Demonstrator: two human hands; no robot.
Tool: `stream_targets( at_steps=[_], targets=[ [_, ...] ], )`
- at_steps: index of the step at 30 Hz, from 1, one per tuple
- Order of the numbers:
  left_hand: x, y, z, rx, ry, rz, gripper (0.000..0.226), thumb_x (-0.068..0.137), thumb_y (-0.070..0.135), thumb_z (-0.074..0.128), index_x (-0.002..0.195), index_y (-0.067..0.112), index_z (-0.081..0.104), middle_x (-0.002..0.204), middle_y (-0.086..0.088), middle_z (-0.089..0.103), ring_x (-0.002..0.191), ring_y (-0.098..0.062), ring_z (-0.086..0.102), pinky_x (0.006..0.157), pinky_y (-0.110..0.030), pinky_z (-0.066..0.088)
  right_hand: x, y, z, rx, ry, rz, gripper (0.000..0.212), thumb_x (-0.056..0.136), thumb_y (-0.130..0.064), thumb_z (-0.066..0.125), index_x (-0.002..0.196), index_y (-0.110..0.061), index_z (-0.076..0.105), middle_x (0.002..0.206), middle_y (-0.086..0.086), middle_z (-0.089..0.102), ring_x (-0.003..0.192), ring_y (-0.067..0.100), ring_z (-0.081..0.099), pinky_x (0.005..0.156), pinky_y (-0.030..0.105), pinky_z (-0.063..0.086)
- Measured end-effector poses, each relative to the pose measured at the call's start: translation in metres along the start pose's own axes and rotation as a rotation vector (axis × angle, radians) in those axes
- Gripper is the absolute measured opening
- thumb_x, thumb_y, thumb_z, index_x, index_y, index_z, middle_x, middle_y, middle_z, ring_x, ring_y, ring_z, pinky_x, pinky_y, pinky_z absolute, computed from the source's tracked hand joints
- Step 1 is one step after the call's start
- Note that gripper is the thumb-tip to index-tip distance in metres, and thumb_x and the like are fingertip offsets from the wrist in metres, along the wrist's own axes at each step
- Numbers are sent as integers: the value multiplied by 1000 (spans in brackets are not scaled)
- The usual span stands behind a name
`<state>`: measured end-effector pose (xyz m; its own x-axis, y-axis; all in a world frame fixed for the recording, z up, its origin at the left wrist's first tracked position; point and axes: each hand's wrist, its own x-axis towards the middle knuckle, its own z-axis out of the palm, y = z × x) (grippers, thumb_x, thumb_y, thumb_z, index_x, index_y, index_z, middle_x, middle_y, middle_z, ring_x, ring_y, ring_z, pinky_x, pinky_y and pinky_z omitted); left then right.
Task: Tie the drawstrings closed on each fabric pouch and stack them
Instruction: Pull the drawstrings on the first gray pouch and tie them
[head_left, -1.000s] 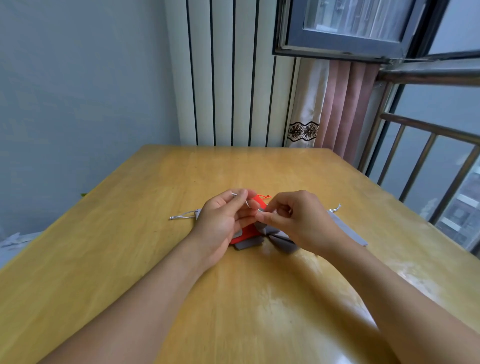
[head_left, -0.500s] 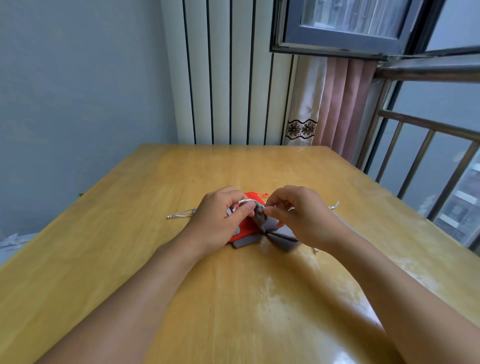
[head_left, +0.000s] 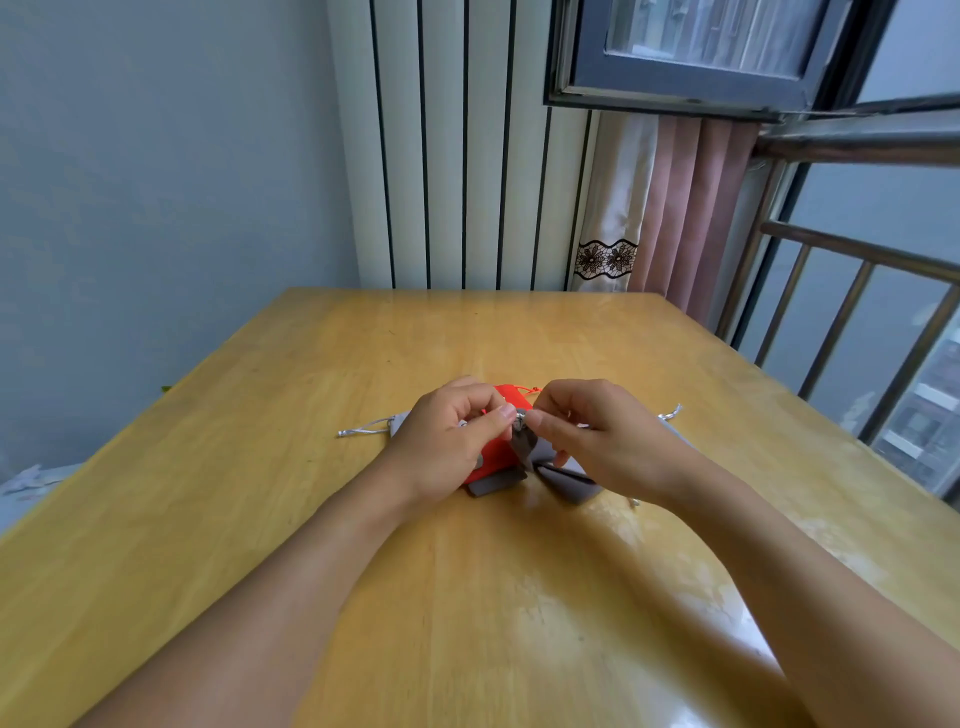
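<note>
A grey fabric pouch (head_left: 563, 478) lies at the middle of the wooden table (head_left: 311, 519), its gathered neck lifted between my hands. My left hand (head_left: 447, 441) and my right hand (head_left: 597, 436) each pinch the silver drawstring at that neck, fingertips almost touching. A red pouch (head_left: 498, 452) lies under and behind them, partly hidden by my left hand. Another grey pouch (head_left: 400, 422) peeks out left of my left hand, with its silver cord (head_left: 363, 429) trailing left. A further silver cord end (head_left: 670, 414) shows to the right of my right hand.
The table's far edge meets a white ribbed wall panel (head_left: 457, 156) and a pink curtain (head_left: 691, 208). A metal railing (head_left: 857, 332) and an open window (head_left: 701, 52) stand to the right. Bare tabletop lies all round the pouches.
My hands have drawn closer together at the grey pouch's neck and the cord loop seen over my left fingers has been pulled in tight.
</note>
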<state>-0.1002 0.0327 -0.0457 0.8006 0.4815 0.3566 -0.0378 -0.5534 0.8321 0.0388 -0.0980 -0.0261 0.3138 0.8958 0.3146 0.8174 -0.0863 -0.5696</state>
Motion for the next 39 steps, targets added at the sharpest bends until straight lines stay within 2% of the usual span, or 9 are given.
stream_targets(
  at_steps=[3,5,9,14,17,20,27,32,39],
  targets=[
    [0,5,-3,-62,-2,38,31,96,17,58,67,14,65,101,1,57,92,-8,57,81,-8,40,0,-2,-1,246,-82,95,32,100,-22,58,88,8,61,70,12,53,64,17,56,65,32,56],
    [-1,9,-2,-150,-52,28,30,98,11,55,71,5,64,100,1,61,85,-2,59,75,-11,42,0,-2,-1,332,-143,138,33,99,-19,58,92,14,60,72,10,50,66,12,53,65,25,54],
    [-3,12,2,-343,-94,-54,30,99,16,52,84,-5,67,89,-5,71,72,-13,63,67,-24,51,-1,3,3,288,-166,148,34,97,-20,61,94,13,59,77,13,56,68,16,57,66,28,51],
    [-2,9,0,-245,2,-4,26,98,16,55,92,0,75,84,2,76,81,-4,66,78,-11,46,0,2,-4,145,-84,83,19,96,-27,64,86,-11,68,82,4,60,72,9,51,69,25,40],
    [-2,5,-1,-235,38,-27,22,97,13,58,94,3,77,91,-6,77,88,-6,68,81,-11,47,-1,2,-6,193,-87,61,21,96,-23,64,85,-8,70,68,3,63,59,4,52,57,16,37],
    [-2,6,-4,-229,52,-42,18,94,8,60,95,2,77,84,-5,76,72,0,64,74,-11,47,-1,3,-7,232,-57,13,17,93,-16,67,86,-2,72,67,2,67,57,2,58,56,11,40],
    [-1,1,-13,-391,20,-124,14,89,1,63,93,1,77,99,-15,75,97,-31,67,89,-35,53,1,8,-10,173,16,-43,7,89,-15,72,84,-10,75,67,-1,69,58,4,56,56,19,45],
    [1,3,-13,-237,-29,-101,22,71,15,54,73,3,73,86,-9,71,79,-10,60,66,-23,46,1,7,-5,34,27,-73,9,91,-17,70,83,-13,74,69,-2,70,62,12,61,61,24,47],
    [0,-4,-5,0,12,-67,39,97,31,56,62,18,66,60,12,58,52,-2,46,61,-22,37,1,9,-4,-36,30,-71,7,90,-17,71,85,-14,74,72,1,71,68,20,63,64,31,49]
  ],
)
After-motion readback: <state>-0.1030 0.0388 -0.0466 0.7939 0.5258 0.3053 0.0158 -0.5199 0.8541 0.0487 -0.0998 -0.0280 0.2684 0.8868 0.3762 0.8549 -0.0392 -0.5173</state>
